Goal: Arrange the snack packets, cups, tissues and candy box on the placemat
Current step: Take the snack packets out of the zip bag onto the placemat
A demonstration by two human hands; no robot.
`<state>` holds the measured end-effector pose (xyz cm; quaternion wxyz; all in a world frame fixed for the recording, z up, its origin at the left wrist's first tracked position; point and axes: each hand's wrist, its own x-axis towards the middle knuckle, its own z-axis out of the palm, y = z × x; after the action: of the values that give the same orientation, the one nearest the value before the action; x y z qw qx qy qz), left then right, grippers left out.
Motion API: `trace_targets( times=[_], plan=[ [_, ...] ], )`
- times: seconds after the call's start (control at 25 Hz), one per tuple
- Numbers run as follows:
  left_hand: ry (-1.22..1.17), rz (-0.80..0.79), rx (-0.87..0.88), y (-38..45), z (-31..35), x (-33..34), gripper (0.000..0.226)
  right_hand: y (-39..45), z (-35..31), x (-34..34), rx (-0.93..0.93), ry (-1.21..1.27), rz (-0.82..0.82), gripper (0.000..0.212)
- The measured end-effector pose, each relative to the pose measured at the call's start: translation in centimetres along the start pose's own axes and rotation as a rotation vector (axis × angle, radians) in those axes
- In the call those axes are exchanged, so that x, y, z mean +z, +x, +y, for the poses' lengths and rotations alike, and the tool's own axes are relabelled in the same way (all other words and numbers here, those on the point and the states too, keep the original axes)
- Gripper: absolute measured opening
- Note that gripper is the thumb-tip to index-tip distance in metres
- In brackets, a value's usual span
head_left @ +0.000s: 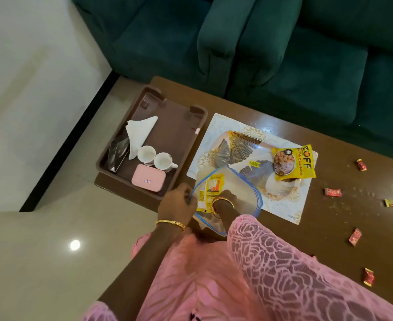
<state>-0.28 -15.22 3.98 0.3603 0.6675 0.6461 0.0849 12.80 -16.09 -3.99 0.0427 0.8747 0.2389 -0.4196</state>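
Note:
A white and gold placemat [283, 205] lies on the brown table. A clear tray with gold leaf pattern [237, 144] rests on it, and a yellow snack packet [293, 162] lies on the tray's right end. My left hand [175, 202] pinches the blue rim of a clear zip bag [244, 188]. My right hand [225, 199] is inside the bag, beside a second yellow snack packet [210, 188]. On a brown serving tray [177, 135] sit two white cups [155, 158], folded white tissues [138, 133] and a pink candy box [148, 180].
Several red wrapped candies [333, 192] lie scattered on the table's right side, with crumbs around them. A dark folded packet [119, 152] lies at the serving tray's left edge. A green sofa [283, 54] stands behind the table. Pale floor lies to the left.

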Motion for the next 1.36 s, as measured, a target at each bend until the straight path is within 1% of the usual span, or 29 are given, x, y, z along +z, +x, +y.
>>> trace_targets(
  times=[0.12,0.24,0.32,0.4,0.48,0.56,0.64,0.72,0.76,0.84,0.88,0.96,1.0,1.04,1.08,1.12,1.16,1.24,1.36],
  plan=[
    [0.008,-0.033,-0.007,1.1,-0.6,-0.7,0.011,-0.6,-0.8,0.5,-0.019,0.052,0.006,0.032],
    [0.061,-0.057,0.029,1.8,-0.7,-0.9,0.012,-1.9,-1.7,0.2,-0.069,0.076,0.041,0.034],
    [0.107,-0.059,0.056,2.0,-0.5,-0.7,0.018,-3.4,-2.1,-0.6,-0.138,0.019,0.108,0.037],
    [0.135,-0.055,0.073,2.1,0.1,-0.4,0.024,-5.2,-1.7,-1.7,-0.244,-0.069,0.188,0.039],
    [0.139,-0.045,0.082,2.1,1.0,-0.2,0.026,-7.3,-0.7,-3.2,-0.325,-0.15,0.272,0.034],
    [0.113,-0.078,0.004,2.1,1.6,0.1,0.026,-9.5,0.6,-4.7,-0.354,-0.17,0.336,0.031],
    [0.086,-0.146,-0.123,2.1,2.0,0.1,0.027,-11.4,2.5,-6.2,-0.379,-0.135,0.426,0.027],
    [0.03,-0.243,-0.203,2.4,2.2,-0.1,0.027,-12.8,4.4,-7.7,-0.479,0.002,0.553,0.018],
    [-0.03,-0.3,-0.239,2.5,2.4,-0.1,0.027,-13.4,5.3,-8.4,-0.569,0.1,0.601,0.014],
    [-0.154,-0.413,-0.325,2.3,3.1,-0.1,0.03,-13.9,7.0,-10.1,-0.751,0.284,0.711,0.013],
    [-0.23,-0.457,-0.379,2.1,3.5,-0.2,0.025,-13.8,7.7,-10.8,-0.815,0.358,0.77,0.014],
    [-0.402,-0.455,-0.48,2.4,3.8,0.2,0.031,-13.0,9.0,-12.0,-0.838,0.495,0.855,0.018],
    [-0.443,-0.458,-0.51,2.5,4.0,0.4,0.03,-12.2,9.5,-12.5,-0.802,0.626,0.847,0.025],
    [-0.46,-0.468,-0.534,2.6,4.3,0.6,0.029,-11.5,10.0,-12.9,-0.75,0.808,0.788,0.035],
    [-0.449,-0.478,-0.549,2.6,4.6,0.8,0.028,-10.7,10.5,-13.3,-0.693,0.994,0.7,0.042],
    [-0.457,-0.492,-0.562,2.4,4.9,0.9,0.029,-10.0,11.1,-13.6,-0.649,1.144,0.613,0.045],
    [-0.45,-0.506,-0.574,2.2,5.3,1.1,0.028,-9.3,11.6,-13.8,-0.617,1.241,0.544,0.043],
    [-0.433,-0.523,-0.579,1.6,5.9,1.5,0.022,-8.0,13.0,-14.3,-0.558,1.356,0.458,0.04],
    [-0.439,-0.49,-0.587,1.1,6.4,2.4,0.012,-6.0,14.9,-15.4,-0.479,1.517,0.426,0.041]
  ],
)
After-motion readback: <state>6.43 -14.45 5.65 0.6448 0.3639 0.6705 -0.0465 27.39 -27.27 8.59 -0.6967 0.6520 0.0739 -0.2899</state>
